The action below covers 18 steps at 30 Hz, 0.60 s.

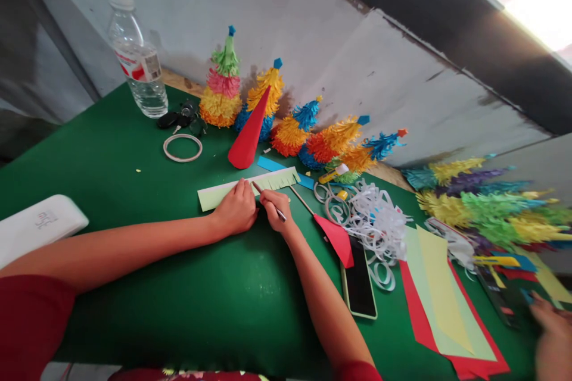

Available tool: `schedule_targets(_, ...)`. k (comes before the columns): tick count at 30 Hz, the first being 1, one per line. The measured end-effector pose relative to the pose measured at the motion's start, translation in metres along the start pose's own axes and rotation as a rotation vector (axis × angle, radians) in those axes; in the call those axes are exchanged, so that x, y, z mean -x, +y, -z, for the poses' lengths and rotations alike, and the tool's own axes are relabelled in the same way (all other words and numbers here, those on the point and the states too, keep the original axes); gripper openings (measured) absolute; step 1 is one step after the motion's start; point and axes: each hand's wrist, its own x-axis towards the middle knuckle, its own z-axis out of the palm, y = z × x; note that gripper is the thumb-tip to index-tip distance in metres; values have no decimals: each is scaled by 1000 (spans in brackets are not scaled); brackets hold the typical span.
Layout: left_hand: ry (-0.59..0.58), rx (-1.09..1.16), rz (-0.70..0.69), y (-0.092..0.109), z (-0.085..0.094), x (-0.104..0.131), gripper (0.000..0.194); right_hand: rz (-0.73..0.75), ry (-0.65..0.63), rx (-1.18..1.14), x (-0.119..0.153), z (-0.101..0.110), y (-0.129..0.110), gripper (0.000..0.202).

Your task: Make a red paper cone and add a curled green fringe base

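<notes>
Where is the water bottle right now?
In the head view, the water bottle stands upright at the far left of the green table, near the wall, just left of the keys and the colourful paper trees.

Matt green covering on the desk [111, 155]; thin matt paper strip [250, 186]; clear glossy plastic bottle [136, 59]; smooth red paper cone [248, 134]; glossy black phone [358, 289].

The white case [38, 223] bears faint lettering, too blurred to read; bottle label [136, 65] likewise.
</notes>
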Motion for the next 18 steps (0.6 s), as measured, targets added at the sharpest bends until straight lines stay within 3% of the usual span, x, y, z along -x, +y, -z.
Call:
schedule_targets(6, 0, -2, -12, 0, 1, 0, 57, -53, -44, 0, -1, 5, -5, 18)
schedule_targets(13, -7, -32, -24, -1, 2, 1, 55, -77, -106, 4, 35, 17, -16, 17)
schedule_targets(18, 4, -29, -22, -1, 3, 2, 53, -142, 44, -176, 44, 10, -3, 19)
